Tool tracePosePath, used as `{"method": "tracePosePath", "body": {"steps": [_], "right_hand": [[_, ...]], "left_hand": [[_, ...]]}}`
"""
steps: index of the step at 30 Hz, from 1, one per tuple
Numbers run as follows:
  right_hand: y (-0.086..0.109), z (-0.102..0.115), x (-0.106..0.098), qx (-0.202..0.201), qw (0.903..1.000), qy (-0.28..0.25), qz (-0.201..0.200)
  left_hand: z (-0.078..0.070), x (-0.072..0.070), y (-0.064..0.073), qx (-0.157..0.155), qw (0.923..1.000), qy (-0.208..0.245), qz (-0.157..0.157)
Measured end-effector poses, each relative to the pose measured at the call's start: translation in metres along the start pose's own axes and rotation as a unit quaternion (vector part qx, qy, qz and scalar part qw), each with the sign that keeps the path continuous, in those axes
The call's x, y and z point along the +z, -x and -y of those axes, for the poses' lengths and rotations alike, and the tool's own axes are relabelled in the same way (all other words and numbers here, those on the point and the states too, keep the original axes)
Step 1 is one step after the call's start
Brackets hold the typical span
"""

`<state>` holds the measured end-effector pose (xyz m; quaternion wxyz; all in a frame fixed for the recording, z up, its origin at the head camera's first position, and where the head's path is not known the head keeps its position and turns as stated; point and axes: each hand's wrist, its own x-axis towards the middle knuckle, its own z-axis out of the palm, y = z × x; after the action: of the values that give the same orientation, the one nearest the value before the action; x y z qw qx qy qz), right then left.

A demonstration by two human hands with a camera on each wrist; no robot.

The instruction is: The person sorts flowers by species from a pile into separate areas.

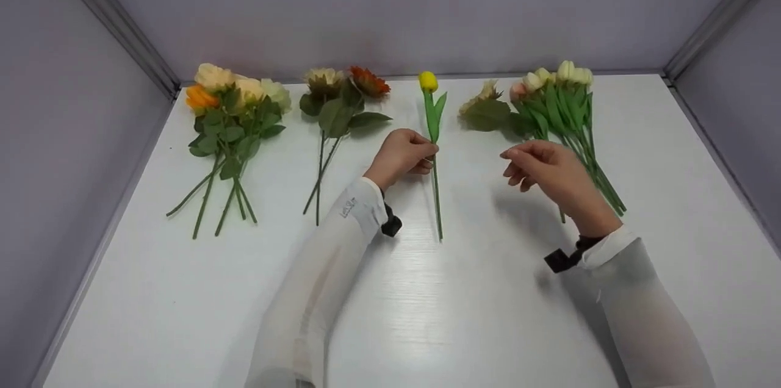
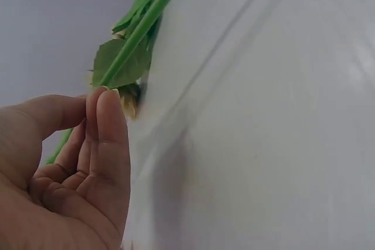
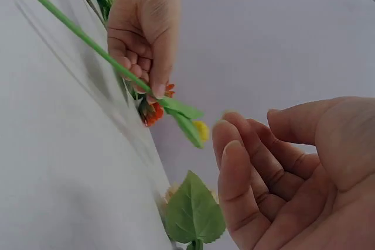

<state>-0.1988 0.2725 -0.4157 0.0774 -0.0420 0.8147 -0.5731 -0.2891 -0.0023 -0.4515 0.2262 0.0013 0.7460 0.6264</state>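
Note:
A yellow tulip (image 1: 428, 82) with two green leaves is pinched by my left hand (image 1: 403, 155), thumb and fingertips on the stem just below the leaves. In the left wrist view the green stem (image 2: 146, 24) passes through the fingertips, and its shadow falls on the table. My right hand (image 1: 546, 171) holds nothing; its fingers are loosely curled, in front of the white tulips (image 1: 567, 80). From the right wrist view, the right hand (image 3: 281, 174) shows a gap between thumb and fingers, with the left hand (image 3: 143, 33) and tulip beyond.
On the white table (image 1: 464, 315), a bunch of peach, orange and pale roses (image 1: 235, 101) lies at far left. Nearer the middle are a cream flower (image 1: 323, 80) and an orange-red flower (image 1: 369, 82). A pale flower (image 1: 485, 104) lies beside the white tulips. Grey walls (image 1: 403, 10) enclose the table.

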Motion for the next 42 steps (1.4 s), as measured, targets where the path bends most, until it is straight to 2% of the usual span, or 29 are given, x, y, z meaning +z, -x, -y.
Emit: {"method": "tracePosePath", "body": {"steps": [5, 9, 15, 20, 25, 30, 33, 36, 38, 40, 42], "right_hand": [[0.005, 0.006, -0.018, -0.008, 0.9990, -0.020, -0.040], [0.007, 0.008, -0.026, -0.022, 0.9971, -0.023, -0.069], [0.010, 0.011, -0.031, -0.016, 0.9953, -0.025, -0.092], [0.013, 0.013, -0.035, -0.015, 0.9947, -0.020, -0.100], [0.016, 0.014, -0.045, -0.026, 0.9919, -0.047, -0.116], [0.020, 0.015, -0.060, -0.034, 0.9842, -0.080, -0.155], [0.020, 0.012, -0.070, -0.036, 0.9794, -0.067, -0.187], [0.019, 0.006, -0.080, -0.030, 0.9739, -0.055, -0.218], [0.018, 0.001, -0.086, -0.022, 0.9710, -0.043, -0.234], [0.017, -0.006, -0.091, -0.010, 0.9687, -0.027, -0.246], [0.015, -0.013, -0.093, 0.007, 0.9672, 0.012, -0.254]], "left_hand": [[0.000, 0.012, -0.016, -0.004, 0.9980, -0.058, -0.027], [0.000, 0.020, -0.026, -0.011, 0.9961, -0.079, -0.036], [0.001, 0.027, -0.035, -0.022, 0.9921, -0.113, -0.052], [0.001, 0.029, -0.034, -0.012, 0.9910, -0.123, -0.051], [0.002, 0.026, -0.030, 0.001, 0.9914, -0.124, -0.042], [0.004, 0.017, -0.025, 0.005, 0.9937, -0.107, -0.034], [0.003, 0.010, -0.019, 0.008, 0.9919, -0.119, -0.043], [0.000, 0.003, -0.009, 0.032, 0.9877, -0.141, -0.060], [-0.004, 0.001, 0.000, 0.067, 0.9825, -0.159, -0.070], [-0.008, 0.000, 0.011, 0.110, 0.9732, -0.186, -0.077], [-0.010, 0.001, 0.024, 0.148, 0.9599, -0.224, -0.081]]}}
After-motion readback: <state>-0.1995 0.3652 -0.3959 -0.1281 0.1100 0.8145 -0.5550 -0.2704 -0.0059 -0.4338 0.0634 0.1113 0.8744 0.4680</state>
